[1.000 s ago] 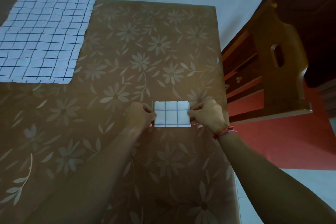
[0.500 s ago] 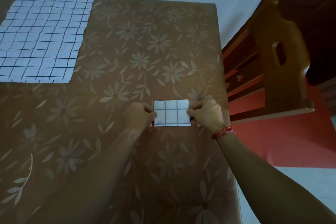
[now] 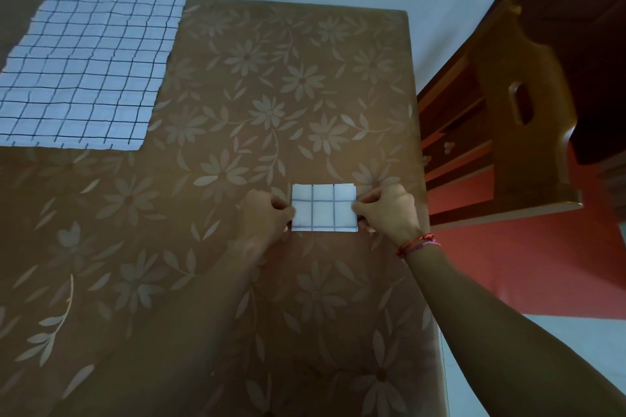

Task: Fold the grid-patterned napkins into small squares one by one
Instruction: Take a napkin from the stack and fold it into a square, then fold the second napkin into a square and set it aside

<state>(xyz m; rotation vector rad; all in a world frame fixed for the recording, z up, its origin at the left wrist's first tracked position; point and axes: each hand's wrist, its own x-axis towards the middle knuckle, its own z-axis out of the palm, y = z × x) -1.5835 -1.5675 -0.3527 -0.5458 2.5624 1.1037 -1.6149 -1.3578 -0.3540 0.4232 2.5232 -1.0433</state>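
A small folded napkin (image 3: 323,208), white with dark grid lines, lies on the brown flowered tablecloth (image 3: 237,95) near the table's right edge. My left hand (image 3: 266,218) pinches its left side with curled fingers. At the napkin's right side, my right hand (image 3: 388,210) pinches it in the same way; a red thread bracelet circles that wrist. A large unfolded grid napkin (image 3: 88,71) lies flat at the far left of the table, its left part cut off by the frame.
A wooden chair (image 3: 521,118) stands close to the table's right edge, over a red floor (image 3: 508,264). A pale wall runs behind the table's far edge.
Both hands stay pinched on the folded napkin's sides; hands and napkin sit slightly higher in view, which looks like a small head movement.
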